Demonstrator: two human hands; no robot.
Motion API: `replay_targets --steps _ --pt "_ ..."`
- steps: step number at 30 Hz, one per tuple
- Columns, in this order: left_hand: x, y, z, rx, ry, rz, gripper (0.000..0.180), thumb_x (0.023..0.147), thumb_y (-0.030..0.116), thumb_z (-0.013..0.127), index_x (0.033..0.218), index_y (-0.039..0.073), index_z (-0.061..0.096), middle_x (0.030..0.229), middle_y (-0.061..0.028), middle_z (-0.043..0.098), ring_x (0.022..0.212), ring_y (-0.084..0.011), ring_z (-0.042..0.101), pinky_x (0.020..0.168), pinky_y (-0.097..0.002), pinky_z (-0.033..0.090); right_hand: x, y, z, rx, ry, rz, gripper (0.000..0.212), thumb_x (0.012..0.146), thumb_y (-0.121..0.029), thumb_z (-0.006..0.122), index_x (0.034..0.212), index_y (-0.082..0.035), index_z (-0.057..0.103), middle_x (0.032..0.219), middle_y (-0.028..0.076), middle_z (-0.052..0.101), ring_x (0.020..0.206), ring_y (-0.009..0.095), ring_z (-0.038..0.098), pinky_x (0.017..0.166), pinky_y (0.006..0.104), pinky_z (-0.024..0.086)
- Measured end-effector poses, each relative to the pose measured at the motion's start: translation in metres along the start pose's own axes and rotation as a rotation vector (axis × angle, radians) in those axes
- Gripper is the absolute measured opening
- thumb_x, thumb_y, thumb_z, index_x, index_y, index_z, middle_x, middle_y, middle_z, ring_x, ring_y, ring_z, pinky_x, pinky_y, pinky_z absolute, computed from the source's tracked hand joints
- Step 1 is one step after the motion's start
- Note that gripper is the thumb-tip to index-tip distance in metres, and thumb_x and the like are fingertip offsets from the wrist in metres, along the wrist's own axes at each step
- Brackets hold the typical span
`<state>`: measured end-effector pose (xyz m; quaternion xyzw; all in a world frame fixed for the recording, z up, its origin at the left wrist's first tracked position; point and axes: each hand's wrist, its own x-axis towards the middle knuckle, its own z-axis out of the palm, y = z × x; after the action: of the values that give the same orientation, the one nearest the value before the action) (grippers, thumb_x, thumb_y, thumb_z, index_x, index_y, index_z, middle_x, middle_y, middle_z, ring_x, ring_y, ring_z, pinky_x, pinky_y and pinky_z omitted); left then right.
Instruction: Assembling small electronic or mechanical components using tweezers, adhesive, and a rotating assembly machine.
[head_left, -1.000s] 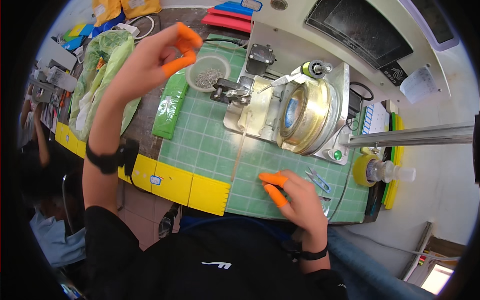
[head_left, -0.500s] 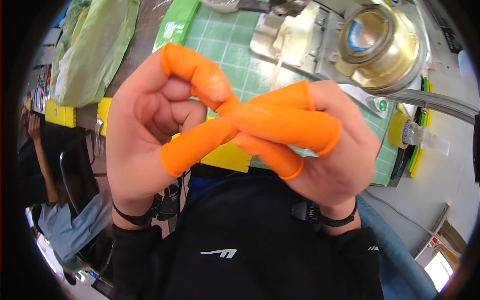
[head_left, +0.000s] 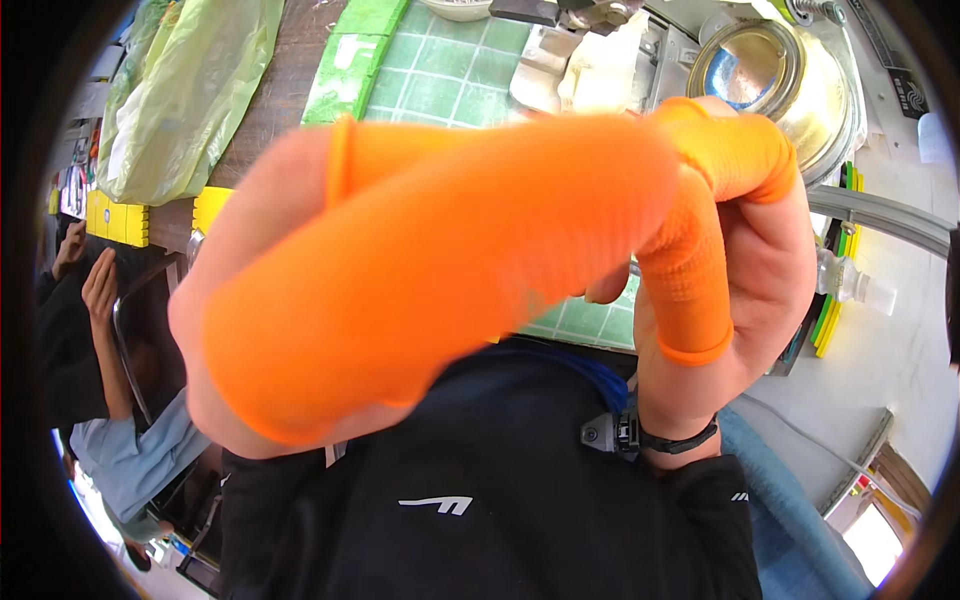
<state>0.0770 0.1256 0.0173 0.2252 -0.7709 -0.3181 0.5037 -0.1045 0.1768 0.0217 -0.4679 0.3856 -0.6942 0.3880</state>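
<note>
Orange rubber finger cots cover the thumbs and forefingers of both hands. My left hand [head_left: 390, 280] is raised very near the view, blurred, its covered fingers pressed together and stretching right. Their tips meet the covered thumb and forefinger of my right hand [head_left: 745, 235], which are bent into a pinch. Whatever lies between the fingertips, if anything, is hidden or too small to make out. Beneath the hands is a green tiled mat [head_left: 435, 75]. Beyond them sits a metal fixture [head_left: 540, 70] with a cream-coloured piece [head_left: 600, 75] on it.
A round glass vessel [head_left: 815, 115] stands at far right, near a curved metal rail [head_left: 880, 215] and a clear bottle [head_left: 860, 280]. On the left are a green strip [head_left: 355, 60], a pale green plastic bag [head_left: 195, 100] and yellow blocks [head_left: 117, 218]. Another person's hand [head_left: 100, 290] shows at far left.
Both hands have shifted, the meeting point of the fingertips moving right and up. My left hand has come much closer to the view and turned, now covering much of the mat.
</note>
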Motion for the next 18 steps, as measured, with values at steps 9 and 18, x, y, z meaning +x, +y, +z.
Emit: replay_targets --steps 9,18 --pt "0.029 0.028 -0.026 0.147 -0.283 0.063 0.037 0.085 0.003 0.070 0.118 -0.006 0.058 0.102 -0.0215 0.069 0.077 -0.0318 0.067 0.071 -0.0405 0.055 0.015 -0.014 0.015 -0.043 -0.109 -0.087 0.026 0.086 -0.010 0.079 0.097 0.000 0.057 0.086 0.011 0.062 0.070 0.014 0.055 0.061 0.0237 0.043" --pt "0.033 0.029 -0.009 0.223 -0.240 0.126 0.034 0.078 0.008 0.078 0.107 0.001 0.062 0.102 -0.0191 0.068 0.093 -0.0376 0.064 0.079 -0.0468 0.053 0.012 -0.031 0.002 0.010 -0.085 0.167 0.022 0.089 -0.009 0.075 0.096 0.001 0.056 0.089 0.011 0.060 0.063 0.010 0.055 0.050 0.0210 0.042"
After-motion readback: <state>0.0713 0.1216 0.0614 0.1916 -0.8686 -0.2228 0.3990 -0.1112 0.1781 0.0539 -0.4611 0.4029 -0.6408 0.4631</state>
